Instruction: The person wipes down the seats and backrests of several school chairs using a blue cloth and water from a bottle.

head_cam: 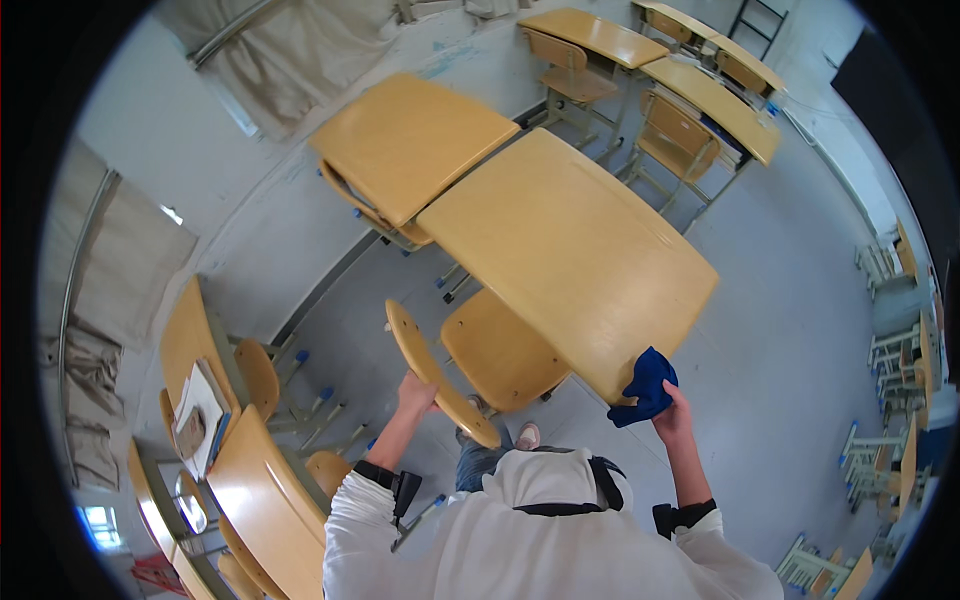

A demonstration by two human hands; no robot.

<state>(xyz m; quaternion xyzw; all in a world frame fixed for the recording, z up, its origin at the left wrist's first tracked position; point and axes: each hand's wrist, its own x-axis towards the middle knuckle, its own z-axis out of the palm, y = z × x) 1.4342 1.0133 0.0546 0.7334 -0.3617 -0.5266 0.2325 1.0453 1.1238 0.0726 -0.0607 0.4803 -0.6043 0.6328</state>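
Observation:
My left hand (417, 393) grips the wooden backrest (427, 360) of a school chair, whose wooden seat (499, 349) reaches partly under a desk. A dark blue cloth (646, 386) is held in my right hand (673, 411), at the near right corner of that wooden desk (574, 247). The cloth hangs bunched over the corner, and my right fingers are partly hidden behind it. Another wooden desk (412, 142) stands beside this one, with a chair tucked in at its side.
At the lower left, papers or books (202, 420) lie on a desk (259, 495) among chairs. More desks (712, 101) and chairs (679, 135) stand at the upper right, and others line the right edge. A wall with curtains (292, 67) runs along the left.

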